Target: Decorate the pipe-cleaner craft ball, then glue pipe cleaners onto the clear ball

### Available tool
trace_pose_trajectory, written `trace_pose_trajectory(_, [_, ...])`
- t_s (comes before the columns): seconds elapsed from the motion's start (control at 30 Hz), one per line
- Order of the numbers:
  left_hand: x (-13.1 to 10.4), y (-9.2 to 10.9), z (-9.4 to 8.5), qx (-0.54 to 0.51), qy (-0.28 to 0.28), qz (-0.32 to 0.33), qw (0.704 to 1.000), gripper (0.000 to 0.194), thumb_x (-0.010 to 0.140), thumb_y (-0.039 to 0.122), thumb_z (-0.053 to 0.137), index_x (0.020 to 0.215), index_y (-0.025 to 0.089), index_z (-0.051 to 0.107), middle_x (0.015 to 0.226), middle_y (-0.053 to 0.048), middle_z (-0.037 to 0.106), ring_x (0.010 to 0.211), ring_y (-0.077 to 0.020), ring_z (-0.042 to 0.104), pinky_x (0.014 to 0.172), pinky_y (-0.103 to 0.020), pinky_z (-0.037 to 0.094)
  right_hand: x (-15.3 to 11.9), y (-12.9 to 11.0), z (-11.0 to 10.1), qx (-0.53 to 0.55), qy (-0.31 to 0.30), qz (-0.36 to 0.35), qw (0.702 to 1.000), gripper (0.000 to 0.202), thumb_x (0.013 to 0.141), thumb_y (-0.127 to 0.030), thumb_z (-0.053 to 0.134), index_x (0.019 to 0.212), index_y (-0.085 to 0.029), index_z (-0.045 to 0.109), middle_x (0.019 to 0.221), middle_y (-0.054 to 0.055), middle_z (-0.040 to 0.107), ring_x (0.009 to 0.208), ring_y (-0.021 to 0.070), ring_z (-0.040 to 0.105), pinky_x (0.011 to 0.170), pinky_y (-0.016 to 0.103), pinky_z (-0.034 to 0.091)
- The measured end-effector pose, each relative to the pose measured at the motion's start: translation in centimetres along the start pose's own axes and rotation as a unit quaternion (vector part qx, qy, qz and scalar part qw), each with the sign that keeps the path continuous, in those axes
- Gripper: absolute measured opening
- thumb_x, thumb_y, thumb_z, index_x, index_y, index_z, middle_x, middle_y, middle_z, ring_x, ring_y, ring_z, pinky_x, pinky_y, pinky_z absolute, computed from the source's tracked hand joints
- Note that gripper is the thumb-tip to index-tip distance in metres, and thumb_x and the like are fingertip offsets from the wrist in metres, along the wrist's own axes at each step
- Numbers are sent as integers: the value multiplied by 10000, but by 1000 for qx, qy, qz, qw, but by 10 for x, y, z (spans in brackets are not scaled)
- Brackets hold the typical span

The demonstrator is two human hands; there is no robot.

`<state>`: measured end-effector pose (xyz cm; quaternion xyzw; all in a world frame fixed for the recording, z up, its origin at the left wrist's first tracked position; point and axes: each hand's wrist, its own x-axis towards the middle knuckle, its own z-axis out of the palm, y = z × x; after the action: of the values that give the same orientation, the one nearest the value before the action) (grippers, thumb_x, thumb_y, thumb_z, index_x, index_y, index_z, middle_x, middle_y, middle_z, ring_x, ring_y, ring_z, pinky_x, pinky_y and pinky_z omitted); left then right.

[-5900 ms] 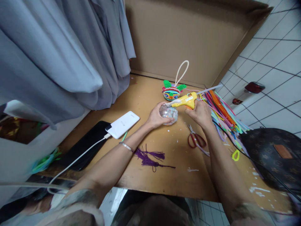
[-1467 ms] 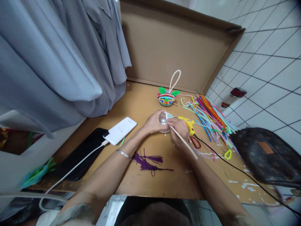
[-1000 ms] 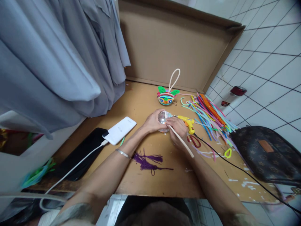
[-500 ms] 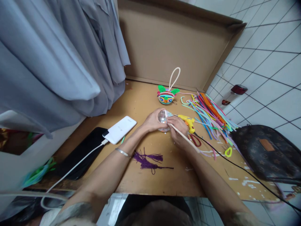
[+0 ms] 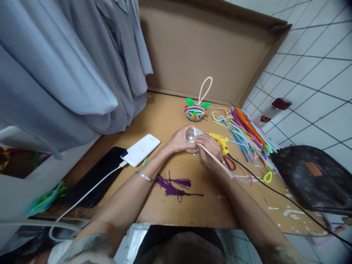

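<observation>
My left hand (image 5: 179,140) is closed round the left side of a clear plastic ball (image 5: 189,135). In my right hand (image 5: 209,151) is a cream pipe cleaner (image 5: 216,160), pinched near one end and pressed against the ball; a stretch of it lies over the ball's surface. The tail of the pipe cleaner trails back along my right wrist. A yellow glue gun (image 5: 221,142) lies just beyond my right hand, with red-handled scissors (image 5: 229,164) beside it. Past my hands sits a colourful lion-head ornament (image 5: 195,113) with green ears and a cream loop.
Many coloured pipe cleaners (image 5: 246,128) lie at the back right, near a brown patterned bag (image 5: 316,179). Purple tassels (image 5: 173,184) lie in front of me. A white power bank (image 5: 141,149) and black phone-like slab (image 5: 96,179) are at left. Grey cloth (image 5: 110,73) hangs there; cardboard (image 5: 203,47) stands behind.
Both hands stay on the ball and pipe cleaner in nearly the same pose. The whole view has shifted very slightly.
</observation>
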<state>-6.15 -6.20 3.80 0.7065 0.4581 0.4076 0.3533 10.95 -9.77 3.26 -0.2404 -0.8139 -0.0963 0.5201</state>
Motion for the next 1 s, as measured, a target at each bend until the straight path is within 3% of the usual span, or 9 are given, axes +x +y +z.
trace_pose_trajectory(0.3, [4,-11,3,13,18,38,999,792,515,221,812,1270,149,585,1305,-136,651,1222,-313,625,1111,-467,474,-2,3,4,-36,7,-10,999,185,974,-179,534,953,-261,697,966,55,789,934,226,751,821,410,618])
trace_pose_trajectory(0.63, [2,-4,0,-19,-9,19,1000,775,550,255,807,1280,135,578,1265,-127,678,1166,-294,658,1076,-448,500,-5,1,10,-3,44,-11,999,178,941,-147,559,993,-223,712,963,80,774,937,235,734,852,423,600])
trace_pose_trajectory(1.0, [2,-4,-2,-13,-11,15,1000,786,551,279,841,1281,147,583,1286,-121,680,1189,-294,653,1085,-435,496,-7,5,12,-13,36,3,999,180,967,-197,552,927,-224,726,941,72,784,914,219,739,841,405,592])
